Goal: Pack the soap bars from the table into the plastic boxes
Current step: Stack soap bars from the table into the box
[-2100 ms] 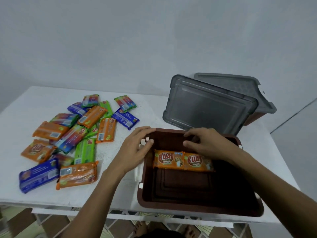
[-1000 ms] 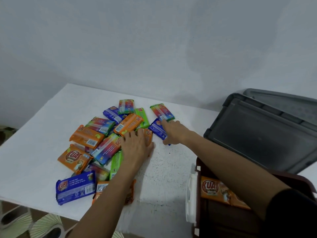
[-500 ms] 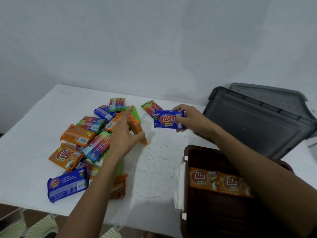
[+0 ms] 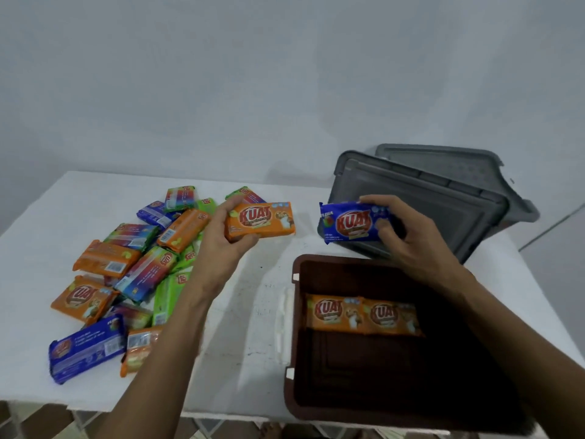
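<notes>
Two orange bars lie inside the brown box; beyond it, left fingers clamp an orange bar, right fingers a blue bar.

Orange soap bar (left hand), blue soap bar (right hand): glossy film wrappers. Brown box beneath: matt plastic.

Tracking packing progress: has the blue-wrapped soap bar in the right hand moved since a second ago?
Yes. The blue-wrapped soap bar, then lying by the soap pile, is now lifted rightward in the right hand, before the grey plastic lid.
</notes>
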